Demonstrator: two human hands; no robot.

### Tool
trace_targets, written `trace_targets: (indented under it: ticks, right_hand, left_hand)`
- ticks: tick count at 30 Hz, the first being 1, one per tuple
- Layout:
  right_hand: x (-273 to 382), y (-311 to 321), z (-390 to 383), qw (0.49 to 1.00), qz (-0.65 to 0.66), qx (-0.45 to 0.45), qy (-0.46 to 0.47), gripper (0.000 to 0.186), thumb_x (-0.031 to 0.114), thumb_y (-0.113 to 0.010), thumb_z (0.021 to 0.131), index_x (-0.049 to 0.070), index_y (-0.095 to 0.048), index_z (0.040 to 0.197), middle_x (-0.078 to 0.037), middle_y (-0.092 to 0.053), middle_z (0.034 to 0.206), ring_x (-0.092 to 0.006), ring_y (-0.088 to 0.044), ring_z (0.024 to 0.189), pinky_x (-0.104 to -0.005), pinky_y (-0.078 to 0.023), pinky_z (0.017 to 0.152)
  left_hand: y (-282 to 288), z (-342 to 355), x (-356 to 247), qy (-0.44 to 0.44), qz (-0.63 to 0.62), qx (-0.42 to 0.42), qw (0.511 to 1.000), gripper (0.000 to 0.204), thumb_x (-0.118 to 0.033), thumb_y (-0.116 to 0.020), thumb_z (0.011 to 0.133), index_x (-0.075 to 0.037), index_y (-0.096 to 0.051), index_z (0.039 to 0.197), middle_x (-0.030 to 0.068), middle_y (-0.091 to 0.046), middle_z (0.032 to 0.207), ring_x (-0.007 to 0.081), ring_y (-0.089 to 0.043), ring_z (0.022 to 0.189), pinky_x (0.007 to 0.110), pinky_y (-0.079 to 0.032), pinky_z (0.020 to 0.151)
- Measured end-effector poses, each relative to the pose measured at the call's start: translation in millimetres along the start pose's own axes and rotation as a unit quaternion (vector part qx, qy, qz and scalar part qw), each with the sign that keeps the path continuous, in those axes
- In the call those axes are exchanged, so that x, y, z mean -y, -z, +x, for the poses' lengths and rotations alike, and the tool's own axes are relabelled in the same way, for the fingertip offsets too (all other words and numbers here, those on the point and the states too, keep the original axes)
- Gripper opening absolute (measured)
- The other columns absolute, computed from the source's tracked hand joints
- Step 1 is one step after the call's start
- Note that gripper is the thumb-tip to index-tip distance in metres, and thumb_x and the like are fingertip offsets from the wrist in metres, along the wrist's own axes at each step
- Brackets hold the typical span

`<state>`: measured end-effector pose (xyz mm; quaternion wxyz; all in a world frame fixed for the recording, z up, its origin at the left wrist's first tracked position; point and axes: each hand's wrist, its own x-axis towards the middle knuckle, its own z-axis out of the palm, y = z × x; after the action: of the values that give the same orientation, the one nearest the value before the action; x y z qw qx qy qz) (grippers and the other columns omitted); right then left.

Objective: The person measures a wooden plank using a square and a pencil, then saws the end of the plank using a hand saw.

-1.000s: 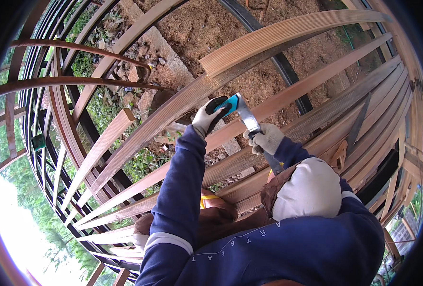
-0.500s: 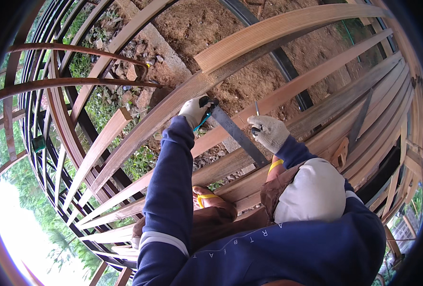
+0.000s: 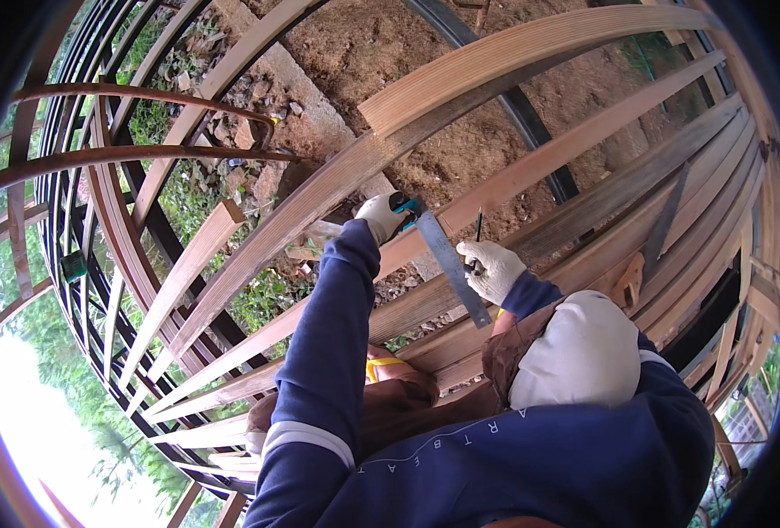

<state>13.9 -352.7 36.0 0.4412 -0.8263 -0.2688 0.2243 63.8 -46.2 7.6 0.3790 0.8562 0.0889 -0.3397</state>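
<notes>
My left hand [image 3: 377, 218], in a pale work glove, is closed round the teal and dark handle of a try square [image 3: 450, 267]. The flat steel blade slants down and right, crossing above a reddish wooden batten [image 3: 535, 187] and toward the darker planks nearer me. Whether the blade touches the wood, I cannot tell. In my gloved right hand [image 3: 493, 271], just right of the blade, a thin dark pencil [image 3: 479, 225] is pinched and points away from me. Glove fingers hide its lower end.
A handsaw [image 3: 627, 283] with a wooden handle lies on the planks at right. Beyond my hands, a pale board [image 3: 530, 62] rests on a long beam [image 3: 319, 189]. Black metal bars [image 3: 530, 132] run beneath, over bare soil. Rusty curved rods [image 3: 135, 153] stick in from the left.
My left hand has moved the try square right and nearer to me, off the far beam toward the reddish batten. My right hand with the pencil has shifted slightly nearer to me.
</notes>
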Motion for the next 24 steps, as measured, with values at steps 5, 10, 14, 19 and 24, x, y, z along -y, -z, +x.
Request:
trace_targets:
  ticks: [5,10,14,19,24]
  right_hand:
    - [5,13,9,0.997,0.036,-0.061,0.030,0.058,0.002,-0.076,0.080,0.009,-0.060,0.136,-0.014,-0.072,0.113,-0.0298,-0.072,0.092,-0.0378,-0.060,0.081]
    - [6,26,16,0.991,0.017,-0.124,0.050,0.040,0.000,-0.069,0.090,0.007,-0.066,0.129,-0.015,-0.074,0.105,-0.0285,-0.073,0.088,-0.0361,-0.059,0.081]
    - [3,37,25,0.987,0.112,-0.112,-0.007,0.038,0.000,-0.067,0.092,0.008,-0.067,0.129,-0.016,-0.074,0.104,-0.0294,-0.073,0.086,-0.0363,-0.060,0.078]
    - [6,61,44,0.980,-0.011,-0.184,0.081,0.039,0.000,-0.067,0.093,0.009,-0.067,0.131,-0.017,-0.074,0.105,-0.0322,-0.073,0.086,-0.0370,-0.060,0.077]
    - [19,110,44,0.983,-0.075,-0.134,0.096,0.045,0.000,-0.066,0.088,0.007,-0.065,0.132,-0.016,-0.071,0.122,-0.0351,-0.069,0.108,-0.0396,-0.057,0.094]
  left_hand:
    - [-13,0,-7,-0.001,-0.007,-0.051,0.999,0.033,-0.022,-0.071,0.092,-0.011,-0.071,0.123,0.0154,-0.075,0.113,0.0360,-0.070,0.105,0.043,-0.054,0.091]
    - [-8,12,-10,0.005,0.013,0.005,1.000,0.028,-0.025,-0.069,0.091,-0.010,-0.071,0.115,0.0156,-0.075,0.107,0.0372,-0.070,0.101,0.045,-0.053,0.088]
    - [-6,18,-11,-0.031,0.045,0.023,0.998,0.029,-0.029,-0.072,0.087,-0.009,-0.072,0.108,0.0165,-0.075,0.100,0.0379,-0.069,0.097,0.047,-0.053,0.085]
    - [-1,22,-9,-0.032,0.047,0.056,0.997,0.033,-0.031,-0.074,0.085,-0.007,-0.072,0.108,0.0160,-0.075,0.099,0.0358,-0.070,0.096,0.045,-0.053,0.085]
    - [3,27,-3,-0.044,0.036,0.126,0.990,0.039,-0.029,-0.076,0.087,-0.004,-0.070,0.117,0.0150,-0.075,0.103,0.0290,-0.071,0.096,0.042,-0.053,0.085]
